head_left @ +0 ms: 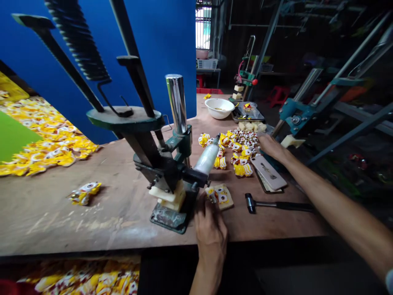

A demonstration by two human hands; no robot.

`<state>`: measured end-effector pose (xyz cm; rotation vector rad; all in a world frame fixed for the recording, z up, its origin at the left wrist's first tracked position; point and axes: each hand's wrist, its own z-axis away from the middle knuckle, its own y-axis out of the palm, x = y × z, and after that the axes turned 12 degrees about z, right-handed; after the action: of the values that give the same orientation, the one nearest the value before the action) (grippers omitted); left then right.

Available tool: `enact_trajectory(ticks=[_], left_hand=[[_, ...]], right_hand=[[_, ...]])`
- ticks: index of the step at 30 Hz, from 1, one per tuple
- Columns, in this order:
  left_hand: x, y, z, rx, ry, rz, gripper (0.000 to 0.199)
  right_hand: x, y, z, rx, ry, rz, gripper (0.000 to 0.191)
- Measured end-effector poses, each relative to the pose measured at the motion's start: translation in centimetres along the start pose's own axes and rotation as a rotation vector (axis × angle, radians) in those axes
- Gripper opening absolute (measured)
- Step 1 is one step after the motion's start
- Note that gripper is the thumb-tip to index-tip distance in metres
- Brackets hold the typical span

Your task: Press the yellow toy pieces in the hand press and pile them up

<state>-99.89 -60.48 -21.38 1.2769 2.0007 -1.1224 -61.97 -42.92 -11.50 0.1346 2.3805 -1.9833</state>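
Blue panel (168,45); red stool (280,94)

Bare right hand (267,145), hold too blurred to tell; bare left hand (211,229), forearm cut off by bottom edge; black coiled metal spring (78,41), top cut off; white round bowl (218,115), contents too small to identify
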Motion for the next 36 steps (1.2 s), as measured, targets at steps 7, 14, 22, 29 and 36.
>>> enact_trajectory(ticks=[7, 14, 22, 29, 36], left_hand=[[0.8, 0.2, 0.2, 0.002, 0.059, 0.002, 0.056], [-1.2, -2.0, -0.7, -0.113, -0.128, 0.223, 0.043], [-1.9, -4.8, -3.6, 0.090, -0.121, 0.569, 0.017], [-0.7, -4.6, -6.5, 0.166, -0.443, 0.786, 0.018], [0.6, -4.3, -6.7, 0.124, -0.371, 0.528, 0.017]], right_hand=[[5.6, -3.7, 4.6, -0.203, 0.049, -0.330, 0.036], [17.6, -5.0, 14.2, 0.310, 0.023, -1.301, 0.045], [22.4, -3.6, 15.9, 0.280, 0.123, -1.503, 0.044], [23.5, -3.6, 14.3, 0.282, 0.110, -1.453, 0.052], [19.4, -2.1, 13.3, 0.029, -0.311, -0.940, 0.052]])
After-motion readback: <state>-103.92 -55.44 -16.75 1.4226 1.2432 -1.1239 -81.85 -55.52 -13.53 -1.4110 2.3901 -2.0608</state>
